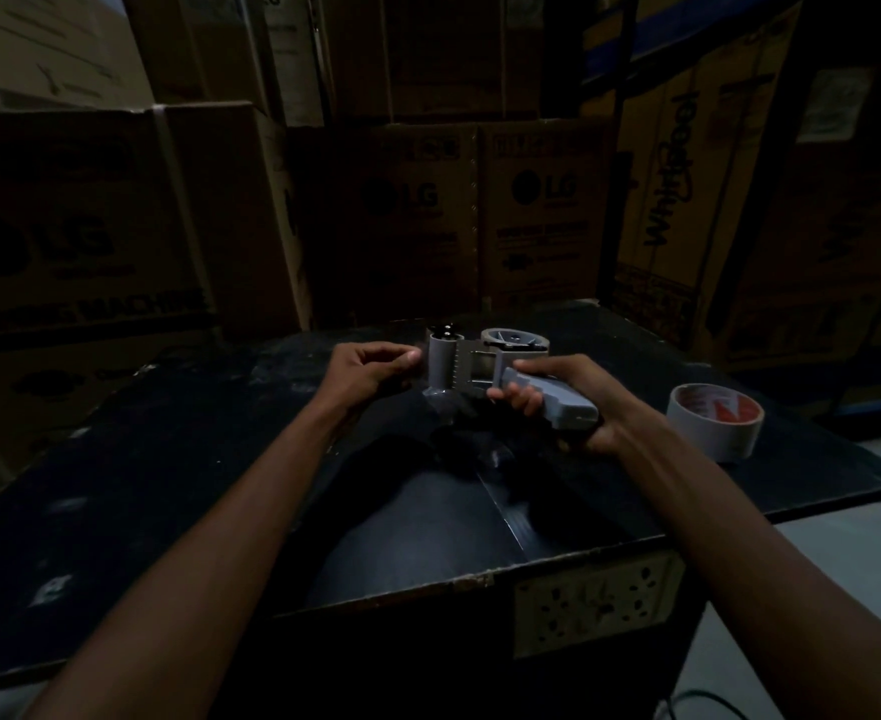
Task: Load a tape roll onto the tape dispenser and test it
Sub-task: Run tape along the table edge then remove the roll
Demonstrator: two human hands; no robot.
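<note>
Our right hand (573, 407) grips the grey handle of the tape dispenser (485, 363), holding it just above the dark counter (168, 459). Our left hand (371, 371) sits beside its roller, fingers pinched together; on what, we cannot tell. A tape roll (716, 420) lies on the counter to the right, apart from the dispenser.
</note>
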